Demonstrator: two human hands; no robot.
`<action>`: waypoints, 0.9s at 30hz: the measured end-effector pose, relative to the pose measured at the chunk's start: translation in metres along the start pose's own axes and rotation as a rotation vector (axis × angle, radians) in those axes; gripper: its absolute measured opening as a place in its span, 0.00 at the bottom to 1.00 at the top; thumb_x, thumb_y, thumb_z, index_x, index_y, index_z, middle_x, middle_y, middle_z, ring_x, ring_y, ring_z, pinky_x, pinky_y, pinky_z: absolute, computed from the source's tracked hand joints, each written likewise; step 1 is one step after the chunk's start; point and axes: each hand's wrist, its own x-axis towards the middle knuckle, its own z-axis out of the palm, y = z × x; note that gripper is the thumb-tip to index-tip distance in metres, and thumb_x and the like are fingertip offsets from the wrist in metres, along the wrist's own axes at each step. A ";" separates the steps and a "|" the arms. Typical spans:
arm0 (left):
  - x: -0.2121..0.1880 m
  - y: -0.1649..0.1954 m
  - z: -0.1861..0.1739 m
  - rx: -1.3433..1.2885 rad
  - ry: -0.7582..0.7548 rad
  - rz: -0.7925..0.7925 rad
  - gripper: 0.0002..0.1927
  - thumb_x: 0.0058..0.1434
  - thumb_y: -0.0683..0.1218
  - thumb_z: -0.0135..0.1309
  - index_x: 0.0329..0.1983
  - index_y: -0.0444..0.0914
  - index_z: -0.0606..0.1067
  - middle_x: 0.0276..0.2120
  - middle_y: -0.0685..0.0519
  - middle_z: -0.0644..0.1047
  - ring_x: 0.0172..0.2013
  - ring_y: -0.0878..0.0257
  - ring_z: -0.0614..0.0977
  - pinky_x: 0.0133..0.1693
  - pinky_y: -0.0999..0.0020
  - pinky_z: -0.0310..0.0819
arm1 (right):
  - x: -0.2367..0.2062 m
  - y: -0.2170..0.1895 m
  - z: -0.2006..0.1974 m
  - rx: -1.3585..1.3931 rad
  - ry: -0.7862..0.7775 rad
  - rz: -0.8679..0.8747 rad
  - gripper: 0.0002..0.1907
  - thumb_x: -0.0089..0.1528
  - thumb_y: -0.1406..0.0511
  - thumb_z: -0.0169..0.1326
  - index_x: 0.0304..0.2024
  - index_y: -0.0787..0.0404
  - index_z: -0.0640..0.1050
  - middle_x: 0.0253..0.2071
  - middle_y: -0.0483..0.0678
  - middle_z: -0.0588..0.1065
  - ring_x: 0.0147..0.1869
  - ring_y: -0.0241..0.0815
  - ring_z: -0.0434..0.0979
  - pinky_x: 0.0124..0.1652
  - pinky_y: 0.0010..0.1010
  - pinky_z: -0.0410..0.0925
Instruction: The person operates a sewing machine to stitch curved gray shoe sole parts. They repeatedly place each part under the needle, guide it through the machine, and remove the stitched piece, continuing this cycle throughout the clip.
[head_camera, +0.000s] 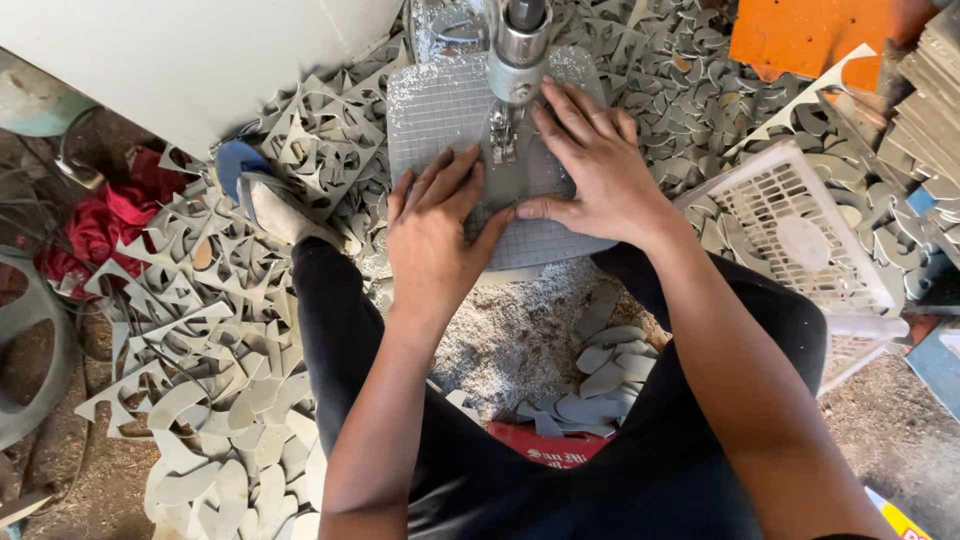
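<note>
A grey gridded sheet lies flat on the machine's small work surface, under a metal cylindrical head with a thin tool pointing down onto it. My left hand presses flat on the sheet's near left part, fingers spread. My right hand lies flat on the sheet to the right of the tool, thumb stretched toward my left hand's fingertips. Neither hand grips anything.
Heaps of grey cut-out offcuts cover the floor at left and behind the machine. Cut sole-shaped pieces lie between my knees. A white lattice basket stands at right, an orange board beyond. My shoe rests at left.
</note>
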 end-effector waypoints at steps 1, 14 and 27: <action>0.001 0.001 0.001 -0.004 0.010 -0.015 0.24 0.55 0.51 0.68 0.52 0.34 0.81 0.60 0.49 0.78 0.64 0.52 0.75 0.65 0.47 0.61 | -0.001 0.002 0.000 0.030 0.035 -0.012 0.57 0.58 0.33 0.54 0.74 0.68 0.61 0.80 0.57 0.49 0.82 0.55 0.47 0.71 0.56 0.46; 0.003 0.002 0.010 -0.019 0.049 -0.059 0.24 0.56 0.53 0.68 0.52 0.36 0.81 0.59 0.51 0.79 0.64 0.54 0.75 0.66 0.50 0.61 | -0.007 0.001 0.004 0.068 0.138 0.032 0.30 0.70 0.57 0.49 0.71 0.65 0.69 0.80 0.51 0.55 0.81 0.51 0.52 0.73 0.51 0.47; 0.005 0.001 0.009 -0.001 0.058 -0.079 0.24 0.55 0.53 0.68 0.51 0.37 0.82 0.58 0.53 0.79 0.64 0.56 0.75 0.66 0.51 0.61 | -0.001 -0.004 0.005 0.040 0.150 0.051 0.28 0.71 0.58 0.48 0.71 0.63 0.68 0.79 0.49 0.55 0.81 0.49 0.53 0.73 0.49 0.47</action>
